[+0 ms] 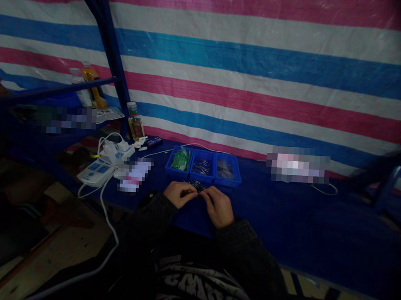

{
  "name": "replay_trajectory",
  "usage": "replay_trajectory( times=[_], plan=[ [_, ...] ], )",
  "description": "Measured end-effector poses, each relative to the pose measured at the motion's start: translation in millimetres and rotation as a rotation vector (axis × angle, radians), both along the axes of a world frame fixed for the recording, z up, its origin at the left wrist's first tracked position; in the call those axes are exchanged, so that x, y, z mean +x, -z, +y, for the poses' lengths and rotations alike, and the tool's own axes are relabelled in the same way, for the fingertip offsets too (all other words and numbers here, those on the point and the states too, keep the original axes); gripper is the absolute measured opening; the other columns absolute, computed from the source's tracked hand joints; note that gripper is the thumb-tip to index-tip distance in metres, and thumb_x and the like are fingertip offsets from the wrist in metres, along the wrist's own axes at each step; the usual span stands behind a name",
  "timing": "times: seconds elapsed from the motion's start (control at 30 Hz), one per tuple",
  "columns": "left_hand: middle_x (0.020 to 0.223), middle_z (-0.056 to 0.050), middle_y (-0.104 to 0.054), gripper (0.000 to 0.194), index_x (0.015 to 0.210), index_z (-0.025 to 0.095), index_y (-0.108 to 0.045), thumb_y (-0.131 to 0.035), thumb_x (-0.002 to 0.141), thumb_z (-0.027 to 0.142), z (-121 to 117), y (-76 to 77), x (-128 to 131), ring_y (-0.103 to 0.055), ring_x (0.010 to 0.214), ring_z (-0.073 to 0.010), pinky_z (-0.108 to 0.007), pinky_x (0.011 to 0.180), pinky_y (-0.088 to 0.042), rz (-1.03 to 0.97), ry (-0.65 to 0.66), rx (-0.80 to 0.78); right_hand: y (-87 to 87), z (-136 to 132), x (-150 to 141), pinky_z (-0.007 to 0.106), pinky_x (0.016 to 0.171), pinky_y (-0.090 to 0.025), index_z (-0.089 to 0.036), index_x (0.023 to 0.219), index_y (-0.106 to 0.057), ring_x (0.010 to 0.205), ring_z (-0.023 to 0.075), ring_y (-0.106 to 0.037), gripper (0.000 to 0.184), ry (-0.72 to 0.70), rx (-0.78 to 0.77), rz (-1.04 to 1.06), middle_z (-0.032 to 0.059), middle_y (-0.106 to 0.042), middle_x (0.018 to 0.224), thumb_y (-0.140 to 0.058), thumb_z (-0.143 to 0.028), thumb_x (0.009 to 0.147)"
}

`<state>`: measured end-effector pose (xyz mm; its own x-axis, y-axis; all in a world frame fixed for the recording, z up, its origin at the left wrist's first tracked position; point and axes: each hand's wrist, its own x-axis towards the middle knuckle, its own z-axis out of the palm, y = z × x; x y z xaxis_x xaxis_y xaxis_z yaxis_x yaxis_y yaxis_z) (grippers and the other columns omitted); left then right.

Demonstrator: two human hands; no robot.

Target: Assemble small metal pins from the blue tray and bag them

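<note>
My left hand (180, 194) and my right hand (218, 206) meet over the table, fingertips pinched close together. What is between their fingers is too small and dark to make out. Just beyond the fingertips lies a small cluster of slender dark pieces (197, 184). Three joined blue bins stand behind it. The left bin (176, 172) contains green plastic-looking packets (181, 158). Similar slender dark pieces (201, 167) lie in the middle bin (202, 176). In the right bin (227, 182) are brownish-grey small items (225, 169), which are blurred.
White power strips (97, 171) with plugs and a trailing cable (108, 217) lie at the left, beside a pixelated phone-like object (136, 175). A bottle (136, 122) stands behind them. A blue metal frame (113, 54) rises at left. Striped sheeting (242, 80) hangs behind the table (284, 227).
</note>
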<state>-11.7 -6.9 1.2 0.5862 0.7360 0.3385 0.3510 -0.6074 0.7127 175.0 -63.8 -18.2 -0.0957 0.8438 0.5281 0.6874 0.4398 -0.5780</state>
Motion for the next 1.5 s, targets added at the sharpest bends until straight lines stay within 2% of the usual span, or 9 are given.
replay_trajectory(
  times=[0.1, 0.17, 0.37, 0.6, 0.77, 0.9, 1.13, 1.33, 1.5],
  plan=[
    [0.07, -0.002, -0.07, 0.016, 0.085, 0.014, -0.074, -0.063, 0.087, 0.026, 1.2, 1.4, -0.2, -0.056, 0.056, -0.0093, -0.02, 0.058, -0.042, 0.002, -0.029, 0.0, 0.4, 0.1, 0.0, 0.03, 0.078, -0.049, -0.022, 0.1, -0.062, 0.083, 0.0187, -0.065, 0.012, -0.013, -0.009, 0.037, 0.0039, -0.068, 0.091, -0.051, -0.026, 0.096],
    [0.069, -0.002, -0.07, 0.017, 0.085, 0.015, -0.074, -0.063, 0.087, 0.027, 1.9, 2.4, -0.4, -0.056, 0.056, -0.0094, -0.019, 0.057, -0.042, 0.004, -0.041, -0.002, 0.4, -0.2, -0.2, 0.03, 0.077, -0.05, -0.022, 0.106, -0.06, 0.085, 0.019, -0.065, 0.014, -0.034, 0.01, 0.042, 0.0047, -0.068, 0.094, -0.052, -0.025, 0.095],
    [0.069, -0.002, -0.071, 0.017, 0.085, 0.015, -0.074, -0.063, 0.087, 0.028, 1.2, 1.8, 0.0, -0.056, 0.056, -0.0092, -0.019, 0.056, -0.041, 0.008, -0.036, -0.005, 1.3, -0.1, 0.0, 0.029, 0.078, -0.049, -0.022, 0.095, -0.059, 0.083, 0.0183, -0.065, 0.013, -0.026, 0.027, 0.002, 0.0043, -0.067, 0.09, -0.047, -0.021, 0.096],
    [0.067, -0.002, -0.07, 0.019, 0.084, 0.014, -0.074, -0.062, 0.088, 0.03, 1.2, 1.8, 0.0, -0.056, 0.054, -0.0095, -0.019, 0.055, -0.041, 0.004, -0.039, -0.017, 4.0, 2.0, 2.0, 0.029, 0.075, -0.047, -0.023, 0.09, -0.059, 0.079, 0.0183, -0.064, 0.017, 0.039, 0.006, -0.013, 0.0034, -0.066, 0.085, -0.045, -0.026, 0.098],
    [0.065, -0.001, -0.069, 0.021, 0.086, 0.014, -0.074, -0.061, 0.089, 0.031, 2.5, 3.3, -0.9, -0.056, 0.054, -0.0096, -0.019, 0.055, -0.041, 0.001, -0.04, -0.025, 5.3, 1.3, 1.4, 0.03, 0.079, -0.049, -0.022, 0.107, -0.058, 0.087, 0.0192, -0.066, 0.014, -0.012, 0.02, 0.018, 0.0046, -0.069, 0.097, -0.05, -0.024, 0.095],
    [0.064, -0.001, -0.069, 0.021, 0.086, 0.015, -0.073, -0.061, 0.089, 0.031, 2.1, 3.0, -0.7, -0.056, 0.054, -0.0093, -0.019, 0.054, -0.041, 0.0, -0.041, -0.037, 4.4, 0.7, 0.9, 0.03, 0.079, -0.049, -0.023, 0.098, -0.059, 0.086, 0.0194, -0.066, 0.013, -0.021, 0.028, 0.005, 0.0045, -0.068, 0.092, -0.046, -0.022, 0.097],
    [0.064, -0.001, -0.069, 0.02, 0.085, 0.015, -0.073, -0.061, 0.089, 0.031, 2.2, 3.2, -0.7, -0.056, 0.053, -0.009, -0.018, 0.053, -0.04, -0.005, -0.041, -0.041, 3.0, 1.7, 2.0, 0.029, 0.076, -0.047, -0.023, 0.091, -0.06, 0.08, 0.0189, -0.065, 0.017, 0.051, 0.014, -0.006, 0.0039, -0.068, 0.087, -0.045, -0.027, 0.099],
    [0.064, -0.001, -0.069, 0.02, 0.085, 0.014, -0.073, -0.062, 0.089, 0.031, 3.1, 5.1, -0.9, -0.056, 0.052, -0.0086, -0.018, 0.054, -0.041, -0.013, -0.063, -0.042, 4.7, 0.7, 0.6, 0.029, 0.076, -0.048, -0.023, 0.104, -0.057, 0.084, 0.0199, -0.067, 0.012, 0.066, -0.009, 0.052, 0.004, -0.069, 0.093, -0.052, -0.028, 0.095],
    [0.063, -0.001, -0.069, 0.021, 0.085, 0.013, -0.072, -0.061, 0.089, 0.03, 3.3, 5.6, -0.4, -0.055, 0.051, -0.0081, -0.018, 0.054, -0.04, -0.014, -0.068, -0.043, 5.4, 0.7, 0.6, 0.029, 0.077, -0.047, -0.023, 0.099, -0.057, 0.083, 0.0191, -0.066, 0.012, 0.038, -0.013, 0.027, 0.0037, -0.068, 0.092, -0.045, -0.024, 0.097]
  ],
)
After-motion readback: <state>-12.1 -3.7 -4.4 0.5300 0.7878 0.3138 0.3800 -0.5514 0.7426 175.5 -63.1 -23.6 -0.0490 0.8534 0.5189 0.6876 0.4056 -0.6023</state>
